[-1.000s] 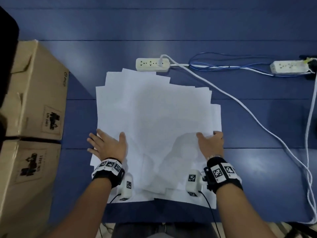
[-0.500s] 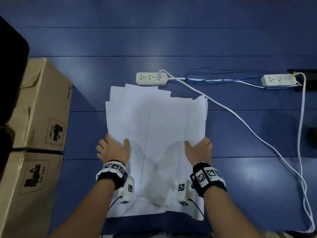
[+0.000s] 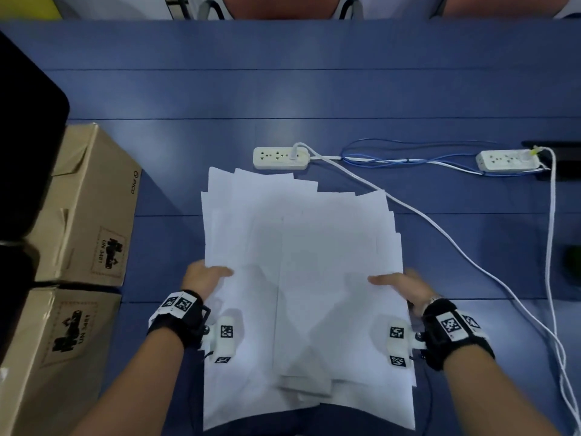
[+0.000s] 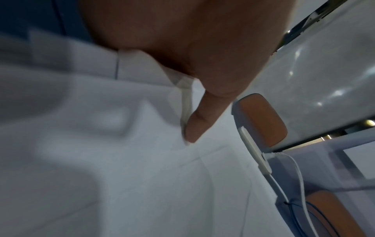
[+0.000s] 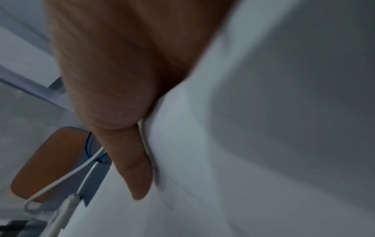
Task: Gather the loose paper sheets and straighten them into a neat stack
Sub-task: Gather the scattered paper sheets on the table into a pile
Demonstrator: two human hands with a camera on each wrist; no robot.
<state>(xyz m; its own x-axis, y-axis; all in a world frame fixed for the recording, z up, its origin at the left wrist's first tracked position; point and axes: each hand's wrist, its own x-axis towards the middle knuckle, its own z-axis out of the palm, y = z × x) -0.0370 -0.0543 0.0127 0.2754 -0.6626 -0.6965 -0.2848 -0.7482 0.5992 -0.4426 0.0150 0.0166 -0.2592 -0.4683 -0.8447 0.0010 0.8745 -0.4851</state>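
A loose bundle of white paper sheets (image 3: 301, 262) hangs over the blue table (image 3: 314, 89), its far edges staggered and fanned. My left hand (image 3: 204, 278) grips the bundle's left edge, thumb on top, fingers hidden beneath. My right hand (image 3: 402, 284) grips the right edge the same way. In the left wrist view the thumb (image 4: 202, 112) presses on the paper sheets (image 4: 121, 160). In the right wrist view the thumb (image 5: 131, 160) lies along the paper sheets (image 5: 263, 144), which are blurred.
Two cardboard boxes (image 3: 88, 209) (image 3: 53, 357) stand along the left, with a black object (image 3: 25, 136) behind them. A white power strip (image 3: 280, 157) lies just beyond the sheets. Its cable (image 3: 440, 234) runs down the right side. A second strip (image 3: 506, 160) sits far right.
The sheets were pushed inward from a wide spread into a narrower bundle. Both hands went from lying flat on top to gripping the side edges, and the bundle looks raised.
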